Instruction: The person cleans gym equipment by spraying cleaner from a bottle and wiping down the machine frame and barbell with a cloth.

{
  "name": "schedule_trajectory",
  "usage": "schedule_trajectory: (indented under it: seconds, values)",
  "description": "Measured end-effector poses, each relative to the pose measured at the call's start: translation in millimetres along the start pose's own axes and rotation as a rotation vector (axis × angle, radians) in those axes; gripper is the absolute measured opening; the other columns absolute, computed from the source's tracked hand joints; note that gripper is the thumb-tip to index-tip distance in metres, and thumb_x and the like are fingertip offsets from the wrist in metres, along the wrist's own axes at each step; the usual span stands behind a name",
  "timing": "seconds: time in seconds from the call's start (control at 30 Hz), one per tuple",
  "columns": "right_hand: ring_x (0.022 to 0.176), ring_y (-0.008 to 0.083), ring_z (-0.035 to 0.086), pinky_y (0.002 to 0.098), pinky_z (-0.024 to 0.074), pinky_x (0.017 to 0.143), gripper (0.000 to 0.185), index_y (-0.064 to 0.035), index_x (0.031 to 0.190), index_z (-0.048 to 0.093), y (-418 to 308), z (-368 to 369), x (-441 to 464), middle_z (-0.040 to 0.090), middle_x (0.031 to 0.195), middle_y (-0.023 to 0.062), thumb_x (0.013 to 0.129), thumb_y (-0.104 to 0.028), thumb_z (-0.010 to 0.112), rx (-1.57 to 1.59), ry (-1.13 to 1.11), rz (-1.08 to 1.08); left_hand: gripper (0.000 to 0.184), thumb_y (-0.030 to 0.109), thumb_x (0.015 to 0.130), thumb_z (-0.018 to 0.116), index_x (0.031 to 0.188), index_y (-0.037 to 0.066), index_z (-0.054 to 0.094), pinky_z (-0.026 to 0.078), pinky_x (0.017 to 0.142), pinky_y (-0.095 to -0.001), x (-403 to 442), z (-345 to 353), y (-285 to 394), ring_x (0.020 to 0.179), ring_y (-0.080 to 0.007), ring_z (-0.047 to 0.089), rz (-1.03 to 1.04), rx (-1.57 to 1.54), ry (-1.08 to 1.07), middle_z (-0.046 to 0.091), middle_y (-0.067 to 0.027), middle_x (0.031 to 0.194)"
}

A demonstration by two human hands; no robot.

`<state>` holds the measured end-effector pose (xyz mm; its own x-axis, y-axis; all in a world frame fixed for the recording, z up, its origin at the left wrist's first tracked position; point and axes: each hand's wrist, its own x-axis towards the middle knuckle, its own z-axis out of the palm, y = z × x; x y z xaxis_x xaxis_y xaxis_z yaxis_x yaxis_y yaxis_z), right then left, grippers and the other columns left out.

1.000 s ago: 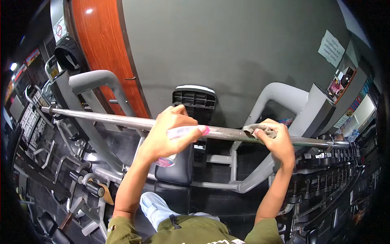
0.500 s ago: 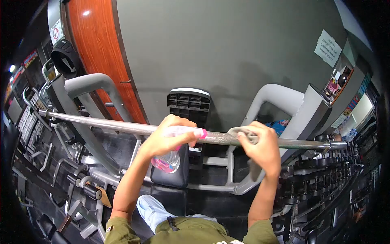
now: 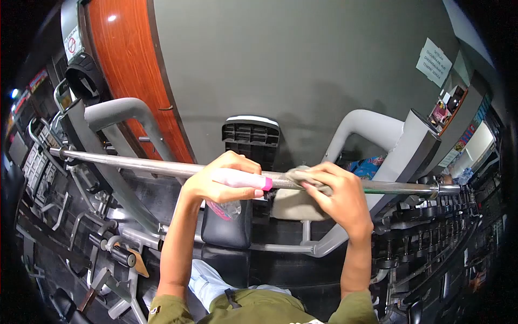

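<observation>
The left hand (image 3: 210, 186) is curled round a spray bottle (image 3: 237, 177), the right hand (image 3: 345, 202), fingers bent, grips a cloth (image 3: 298, 206) against the metal bar's (image 3: 135, 162) middle, and wiped and unwiped lengths cannot be distinguished.

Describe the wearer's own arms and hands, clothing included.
Olive-green short sleeves cover the upper arms, with a small pale marking on the left one. Below them both forearms are bare. The left hand and right hand are ungloved, with no watch or wristband showing.
</observation>
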<state>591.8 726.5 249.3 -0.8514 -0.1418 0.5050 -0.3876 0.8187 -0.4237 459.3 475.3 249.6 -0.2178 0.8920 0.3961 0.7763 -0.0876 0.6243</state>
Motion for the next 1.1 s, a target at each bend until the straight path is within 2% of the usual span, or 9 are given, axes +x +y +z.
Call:
schedule_trajectory:
  seconds: [0.2,0.5,0.63,0.7,0.73,0.8,0.83,0.93,1.1]
  values:
    - [0.100,0.0270,0.071,0.0381,0.0557,0.088,0.040,-0.0112,0.109,0.077,9,35,-41,0.072,0.110,0.0108,0.073,0.006,0.075,-0.024,0.523,0.162,0.036,0.027,0.089,0.073,0.070,0.001,0.058,0.036,0.054,-0.0331,-2,8,0,0.056,-0.0163,0.048,-0.057,-0.236,0.121,0.049,-0.0047,0.061]
    - [0.097,0.0190,0.070,0.0299,0.0604,0.075,0.042,-0.0206,0.110,0.078,-8,144,-29,0.067,0.117,0.0018,0.073,-0.002,0.080,-0.135,0.696,-0.103,0.034,0.027,0.088,0.073,0.070,0.001,0.061,0.036,0.051,-0.0325,-4,16,2,0.052,-0.0153,0.049,-0.010,-0.184,0.210,0.051,-0.0047,0.060]
    - [0.110,0.0252,0.059,0.0390,0.0504,0.097,0.030,-0.0143,0.100,0.080,26,140,-52,0.064,0.113,0.0075,0.075,0.003,0.076,-0.087,0.953,0.052,0.033,0.029,0.087,0.072,0.070,0.003,0.062,0.036,0.051,-0.0327,-7,15,2,0.052,-0.0153,0.050,-0.029,-0.127,0.195,0.053,-0.0046,0.058]
    - [0.089,0.0179,0.062,0.0300,0.0539,0.075,0.026,-0.0092,0.108,0.074,36,130,-57,0.062,0.110,0.0057,0.084,-0.003,0.074,-0.238,1.176,0.192,0.031,0.029,0.085,0.072,0.070,0.004,0.063,0.036,0.052,-0.0332,-6,15,5,0.050,-0.0165,0.049,-0.114,-0.151,0.180,0.052,-0.0044,0.055]
    - [0.089,0.0179,0.062,0.0300,0.0539,0.075,0.026,-0.0092,0.108,0.074,32,128,-54,0.062,0.110,0.0057,0.084,-0.003,0.074,-0.246,1.176,0.193,0.032,0.031,0.085,0.072,0.070,0.004,0.063,0.037,0.054,-0.0339,-5,17,3,0.051,-0.0179,0.049,-0.087,-0.138,0.198,0.053,-0.0046,0.056]
    - [0.078,0.0083,0.060,0.0203,0.0482,0.051,0.024,-0.0058,0.116,0.068,10,133,-46,0.060,0.105,0.0029,0.092,-0.006,0.068,0.718,1.348,0.686,0.033,0.032,0.085,0.072,0.070,0.004,0.063,0.037,0.055,-0.0342,-4,16,6,0.051,-0.0186,0.050,-0.100,-0.094,0.190,0.053,-0.0044,0.056]
    - [0.059,0.0023,0.049,0.0165,0.0332,0.039,0.026,-0.0066,0.122,0.062,0,134,-41,0.061,0.094,0.0003,0.100,-0.020,0.064,0.906,1.292,0.669,0.033,0.033,0.085,0.071,0.070,0.005,0.063,0.038,0.056,-0.0344,-5,15,7,0.052,-0.0193,0.050,-0.118,-0.043,0.185,0.054,-0.0042,0.056]
    - [0.052,0.0022,0.039,0.0176,0.0295,0.039,0.025,-0.0093,0.116,0.064,-28,135,-28,0.055,0.082,-0.0028,0.098,-0.026,0.068,1.233,1.346,0.723,0.033,0.035,0.084,0.071,0.070,0.006,0.064,0.039,0.062,-0.0335,-6,15,5,0.055,-0.0200,0.053,-0.121,-0.014,0.180,0.058,-0.0041,0.058]
    - [0.059,0.0038,0.044,0.0185,0.0329,0.045,0.040,-0.0142,0.122,0.057,-61,144,-15,0.053,0.084,-0.0022,0.096,-0.043,0.067,1.405,1.177,0.886,0.029,0.035,0.081,0.071,0.072,0.007,0.067,0.041,0.067,-0.0323,-7,19,8,0.059,-0.0192,0.060,-0.137,-0.058,0.226,0.067,-0.0030,0.065]
